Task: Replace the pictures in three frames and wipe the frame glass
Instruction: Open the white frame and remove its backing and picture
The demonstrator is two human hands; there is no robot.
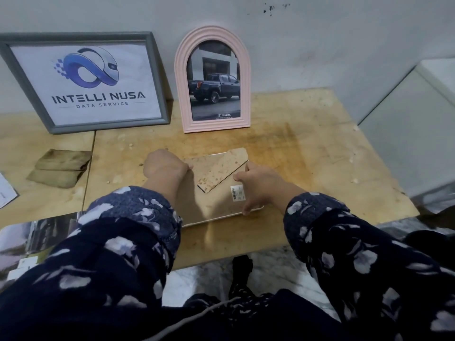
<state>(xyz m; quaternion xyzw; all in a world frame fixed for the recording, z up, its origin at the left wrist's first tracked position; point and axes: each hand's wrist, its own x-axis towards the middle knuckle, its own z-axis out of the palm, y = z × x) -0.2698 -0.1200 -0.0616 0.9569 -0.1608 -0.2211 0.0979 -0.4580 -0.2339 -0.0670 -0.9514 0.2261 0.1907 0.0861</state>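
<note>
A third picture frame (216,200) lies face down in the middle of the wooden table, its brown stained backing board and fold-out stand up, with a barcode sticker near its right side. My left hand (165,166) rests on its left edge with fingers curled at the rim. My right hand (256,183) grips the right edge, thumb on the backing, fingers down the side. A grey frame (86,82) with a logo print and a pink arched frame (213,80) with a truck picture stand against the wall.
A folded, soiled cloth (60,168) lies at the left of the wooden table (307,153). Loose glossy pictures (32,239) lie at the near left, a white paper (6,193) at the left edge. A white cabinet (413,134) stands at the right.
</note>
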